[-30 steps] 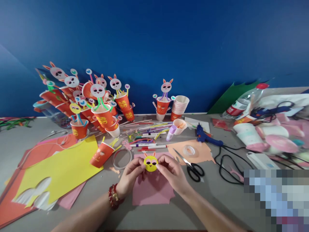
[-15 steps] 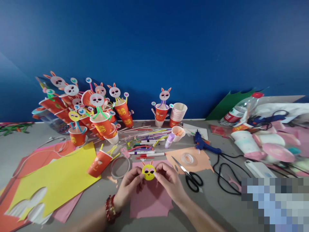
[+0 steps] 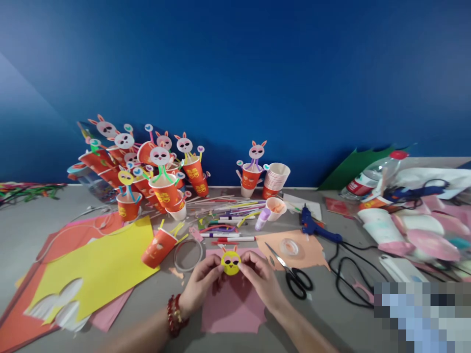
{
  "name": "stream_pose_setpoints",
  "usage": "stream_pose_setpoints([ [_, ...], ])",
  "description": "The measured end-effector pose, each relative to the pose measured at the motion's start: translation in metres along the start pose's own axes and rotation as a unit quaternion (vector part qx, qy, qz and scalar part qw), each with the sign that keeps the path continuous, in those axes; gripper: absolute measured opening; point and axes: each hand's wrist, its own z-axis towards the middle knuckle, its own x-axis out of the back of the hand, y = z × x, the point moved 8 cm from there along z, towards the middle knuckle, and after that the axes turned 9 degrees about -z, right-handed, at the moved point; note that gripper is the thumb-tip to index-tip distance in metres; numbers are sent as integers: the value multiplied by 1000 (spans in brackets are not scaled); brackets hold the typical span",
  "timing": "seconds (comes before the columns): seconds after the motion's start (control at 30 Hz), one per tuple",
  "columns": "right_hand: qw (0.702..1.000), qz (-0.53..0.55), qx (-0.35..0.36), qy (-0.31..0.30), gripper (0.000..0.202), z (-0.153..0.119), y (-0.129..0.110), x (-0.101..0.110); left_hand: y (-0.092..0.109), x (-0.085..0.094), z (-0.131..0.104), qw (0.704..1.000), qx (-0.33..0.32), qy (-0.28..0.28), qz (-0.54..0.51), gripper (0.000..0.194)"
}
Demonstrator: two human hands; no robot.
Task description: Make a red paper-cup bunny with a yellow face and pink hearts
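Observation:
Between my two hands is a round yellow paper bunny face (image 3: 231,264) with pink ears, dark eyes and pink patches. My left hand (image 3: 204,280) pinches its left edge, a red bead bracelet on the wrist. On the opposite edge, my right hand (image 3: 260,278) holds it between thumb and finger. Below both hands lies a sheet of pink paper (image 3: 233,314). Black-handled scissors (image 3: 290,269) rest to the right, close to a roll of clear tape (image 3: 289,246) on orange paper (image 3: 312,250). A ring of tape (image 3: 188,255) lies left of my hands.
Several orange cups with bunny faces (image 3: 164,189) crowd the back left. Another bunny cup (image 3: 250,179) stands beside stacked cups (image 3: 275,179). Yellow paper (image 3: 99,269), a tilted orange cup (image 3: 159,247), markers (image 3: 224,236), a glue stick (image 3: 262,219) and a blue glue gun (image 3: 318,226) surround the hands.
The whole view has shifted slightly, so things appear a little farther right. Both hands keep the same hold on the yellow bunny face.

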Motion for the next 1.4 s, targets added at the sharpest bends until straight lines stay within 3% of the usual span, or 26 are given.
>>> stream_pose_setpoints([
  [0.43,999,-27,6,28,31,2,-3,6,0,0,3,1000,8,11,21,41],
  [0.8,1000,11,7,27,32,-1,-8,5,-3,5,3,999,-5,35,24,33],
  [1.13,998,28,-4,57,37,2,2,8,21,0,2,995,-83,58,15,27],
  [1.4,997,48,-15,64,42,2,-4,9,39,-8,3,998,-43,52,-1,31],
])
